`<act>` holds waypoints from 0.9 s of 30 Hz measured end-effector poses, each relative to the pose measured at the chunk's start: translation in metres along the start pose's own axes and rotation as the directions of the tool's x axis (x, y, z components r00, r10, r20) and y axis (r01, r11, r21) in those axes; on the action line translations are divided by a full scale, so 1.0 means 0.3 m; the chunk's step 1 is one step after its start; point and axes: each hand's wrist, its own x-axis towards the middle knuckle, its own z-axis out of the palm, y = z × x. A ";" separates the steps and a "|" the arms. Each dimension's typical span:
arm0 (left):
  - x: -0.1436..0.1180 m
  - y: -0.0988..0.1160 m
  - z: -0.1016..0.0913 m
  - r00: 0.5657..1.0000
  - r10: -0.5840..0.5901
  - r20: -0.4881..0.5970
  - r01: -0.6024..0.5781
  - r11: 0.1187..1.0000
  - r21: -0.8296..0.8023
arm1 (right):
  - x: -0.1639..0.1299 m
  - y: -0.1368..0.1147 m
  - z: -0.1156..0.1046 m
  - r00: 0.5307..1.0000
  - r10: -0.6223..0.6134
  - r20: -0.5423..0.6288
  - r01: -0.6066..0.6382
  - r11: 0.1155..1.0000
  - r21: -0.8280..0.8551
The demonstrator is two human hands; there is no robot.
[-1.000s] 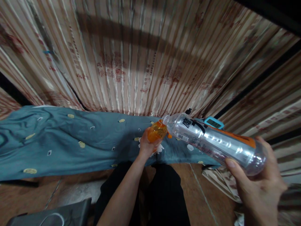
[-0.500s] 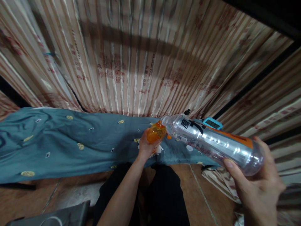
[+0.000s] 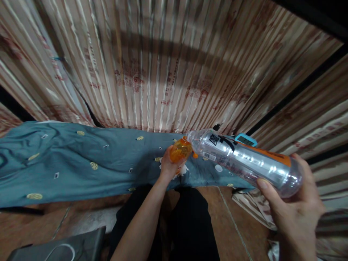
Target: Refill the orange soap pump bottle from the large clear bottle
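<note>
My left hand is wrapped round a small orange translucent bottle, tilted with its opening toward the upper right. Gripped near its base by my right hand, a large clear plastic bottle with a silver and orange label lies almost on its side. Its neck points left and meets the mouth of the orange bottle. Whether liquid passes between them I cannot make out. A white ragged-edged piece shows on the cloth below my left hand. Close under the clear bottle's neck is a small orange item.
A blue-green patterned cloth covers the long narrow surface before me. Behind the clear bottle are a light-blue digital device and a small black object. A white disc lies nearer. Pleated curtains hang behind; a grey case stands lower left.
Both hands keep their holds, and the two bottle mouths stay together. The clear bottle's base has shifted very slightly left and up in view; the camera view has moved a little.
</note>
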 end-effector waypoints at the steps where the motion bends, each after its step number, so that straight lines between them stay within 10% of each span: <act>1: 0.000 0.000 0.000 1.000 -0.001 0.003 0.001 1.000 0.008 | 0.000 0.002 -0.001 1.000 0.003 0.005 -0.003 1.000 -0.002; 27: -0.003 0.014 -0.004 1.000 0.018 0.005 -0.018 1.000 -0.024 | -0.005 -0.012 0.000 0.999 0.000 0.037 -0.001 1.000 0.027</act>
